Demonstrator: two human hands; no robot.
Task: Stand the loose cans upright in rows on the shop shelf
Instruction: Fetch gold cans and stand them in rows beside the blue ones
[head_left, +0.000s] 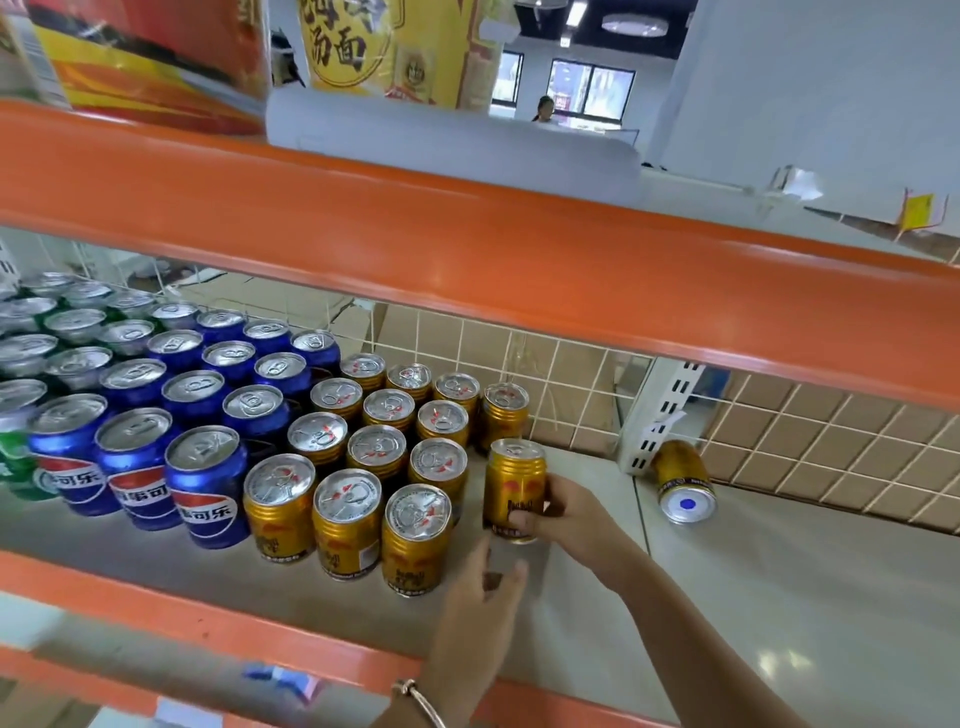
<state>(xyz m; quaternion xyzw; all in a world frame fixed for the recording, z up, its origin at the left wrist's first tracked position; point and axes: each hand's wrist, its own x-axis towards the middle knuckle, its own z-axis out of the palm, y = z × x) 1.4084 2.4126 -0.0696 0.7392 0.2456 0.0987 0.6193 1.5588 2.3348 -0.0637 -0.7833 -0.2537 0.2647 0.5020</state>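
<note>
An orange-edged upper shelf (467, 260) overhangs the shelf (779, 571) that carries the cans, and a wire mesh back (571, 374) closes it at 12 o'clock. A white slotted upright (655, 421) stands at the back, touching or nearly touching the one fallen gold can (683, 483) and covering its far end.

The right hand (566, 512) grips an upright gold can (511, 483), fingers and thumb curled round its lower half. The can's long axis is vertical, its pull-tab top up, and its base is at or just above the shelf; I cannot tell which. The left hand (483, 592) is at 7 o'clock from it, fingers loosely spread and holding nothing, just beside the front can of the gold block (376, 452). A bracelet (421, 701) is on that wrist.

The fallen can is at 3 o'clock from the held one, well apart. Its long axis runs from 11 to 5 o'clock, and its base, marked with a blue dot, faces the camera.

Gold cans: twelve upright in three files of four at 9 o'clock from the held can, one lone can (504, 413) at its 12 o'clock, the held one, and the fallen one, fifteen in all. The blue cans (208, 488) number twelve, in three files of four. The green cans (78, 325) run off the frame at 9 o'clock, so I cannot count them.
</note>
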